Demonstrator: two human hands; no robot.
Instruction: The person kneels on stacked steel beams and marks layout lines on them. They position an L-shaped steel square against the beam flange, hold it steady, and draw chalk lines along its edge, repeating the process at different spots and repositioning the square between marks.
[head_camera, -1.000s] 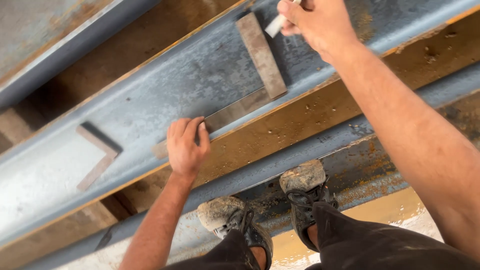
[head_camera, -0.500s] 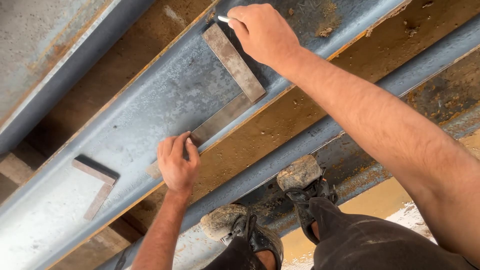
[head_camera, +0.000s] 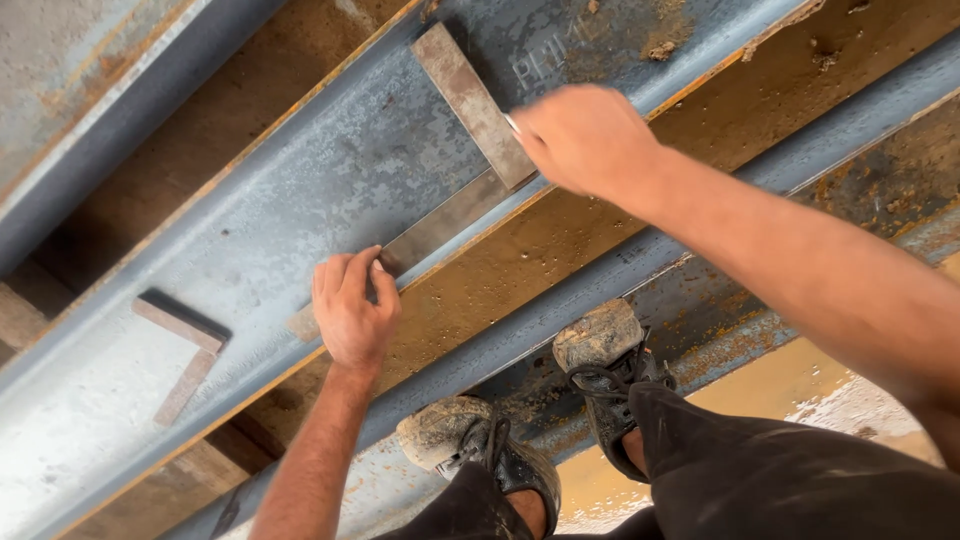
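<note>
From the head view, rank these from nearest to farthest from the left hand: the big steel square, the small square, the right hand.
From the left hand:
1. Big steel square: its lower blade lies under the fingers.
2. Small square: to the left on the beam.
3. Right hand: up right, at the square's corner.

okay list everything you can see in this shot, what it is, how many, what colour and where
steel beam: one, grey-blue with rusty edges, running diagonally from lower left to upper right
metal square: one, rusty brown-grey, L-shaped, lying on the beam's top face at centre
second square: one, rusty brown, lying on the beam at left
marker: one, white tip only showing, at the right hand's fingertips beside the square's short arm
lower beams: grey and rust-orange, below and to the right
shoes: two, dark and dust-caked, standing on a lower beam
left hand: pressing on the square's long arm
right hand: holding the marker against the square
</note>
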